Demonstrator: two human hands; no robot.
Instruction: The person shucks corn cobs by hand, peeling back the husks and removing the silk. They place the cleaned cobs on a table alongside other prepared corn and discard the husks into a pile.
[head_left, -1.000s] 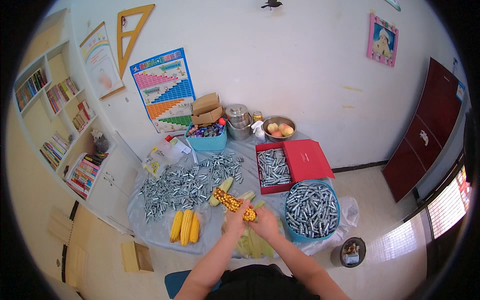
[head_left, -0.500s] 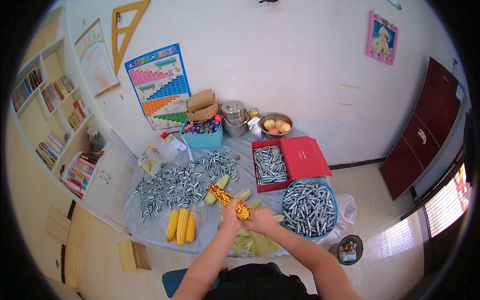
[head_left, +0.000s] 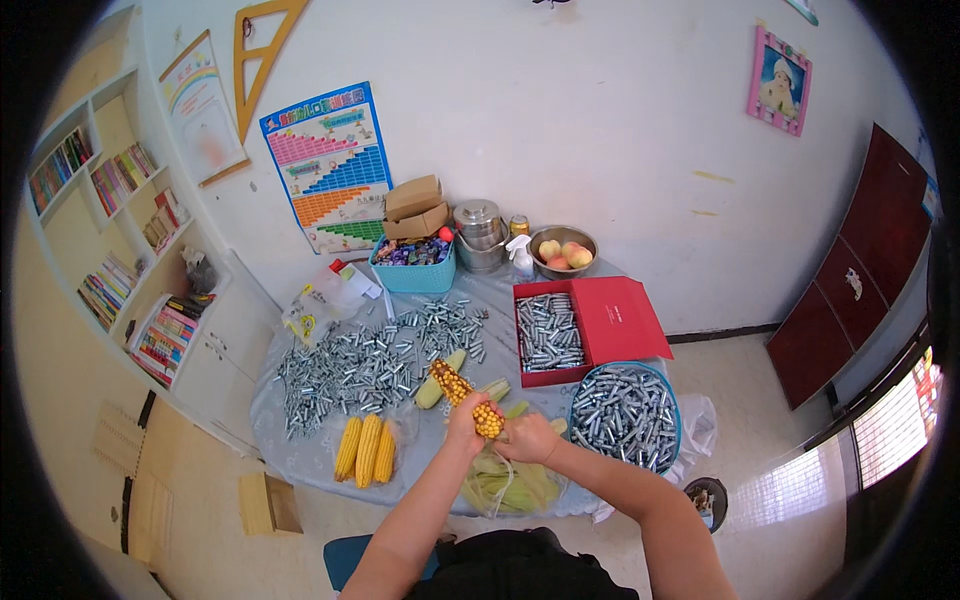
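Where the hands meet: the left hand point(head_left: 466, 428) wraps its fingers around a mottled ear of corn point(head_left: 454, 384), hiding its middle; the ear tilts above the near part of the table point(head_left: 310, 462).
Right hand: the right hand point(head_left: 530, 438) curls its fingers at the ear's lower end; whether they pinch kernels, cob or husk cannot be told.
Pale husked corn: one pale green ear point(head_left: 428, 394) lies just behind the mottled one, partly covered by it; what lies beside it near the hands is hard to make out.
Husks: green husks point(head_left: 508, 492) lie heaped beneath the hands, the top of the heap hidden by them.
Yellow corn: three bare yellow ears point(head_left: 369, 450) rest side by side on a clear bag point(head_left: 405, 418), its outline hard to follow.
Teal tub: full of metal cylinders, the tub point(head_left: 679, 420) loses its near edge behind the right forearm point(head_left: 620, 487).
Red box: with its lid open to the right, the box point(head_left: 552, 378) holds more metal cylinders.
Teal basket: small dark packets fill the basket point(head_left: 415, 279), a cardboard box point(head_left: 416, 222) on top.
Metal bowl: the bowl point(head_left: 566, 274) holds several peach-coloured fruits point(head_left: 575, 257).
Bin: partly covered by the right forearm, the bin point(head_left: 722, 497) has contents too small to identify.
Upper edge: a dark wall shape point(head_left: 551, 3) is cut off.
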